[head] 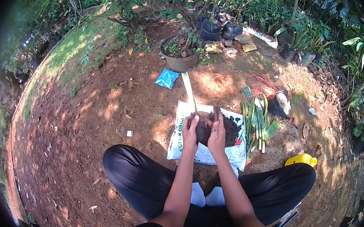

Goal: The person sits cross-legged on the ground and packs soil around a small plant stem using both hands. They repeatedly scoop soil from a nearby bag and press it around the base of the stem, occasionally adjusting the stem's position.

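Both my hands are over a white printed sack, spread flat on the ground. My left hand cups a dark clump of soil, its thumb beside the base of a long cut leaf. That pale-edged leaf rises out of the clump, tilted away to the left. On the clump's other side is my right hand, palm inward and fingers pointing forward, soil on the fingertips. A heap of dark soil lies on the sack, partly hidden behind my right hand.
Cut sansevieria-like leaves lie right of the sack, near red string and a black plant bag. A blue packet sits before a potted plant. A yellow bottle lies by my right knee.
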### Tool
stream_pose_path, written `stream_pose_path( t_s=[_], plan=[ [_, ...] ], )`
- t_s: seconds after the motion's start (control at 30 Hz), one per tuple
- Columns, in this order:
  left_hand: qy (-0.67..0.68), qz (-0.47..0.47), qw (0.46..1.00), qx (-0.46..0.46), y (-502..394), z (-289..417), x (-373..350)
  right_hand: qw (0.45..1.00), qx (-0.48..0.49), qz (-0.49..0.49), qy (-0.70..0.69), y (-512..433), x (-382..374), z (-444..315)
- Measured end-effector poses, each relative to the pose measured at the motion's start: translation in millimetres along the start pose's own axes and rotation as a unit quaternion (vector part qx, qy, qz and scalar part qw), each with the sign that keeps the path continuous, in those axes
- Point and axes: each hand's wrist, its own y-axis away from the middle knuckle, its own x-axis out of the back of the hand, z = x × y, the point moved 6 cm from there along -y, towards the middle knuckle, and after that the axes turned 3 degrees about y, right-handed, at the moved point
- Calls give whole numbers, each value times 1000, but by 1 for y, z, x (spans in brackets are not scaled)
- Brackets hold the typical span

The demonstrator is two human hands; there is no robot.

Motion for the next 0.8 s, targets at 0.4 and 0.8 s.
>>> stream_pose_path(
  t_s=[0.4, 0.8],
  plan=[
    [-242, -118, 959, -85, 3, -16, -15, 974, -204, -56, -84, -20, 13, 33],
    [-442, 42, 862, -246, 30, -6, -37, 871, -334, 5, -360, -3, 17, 66]
  ],
)
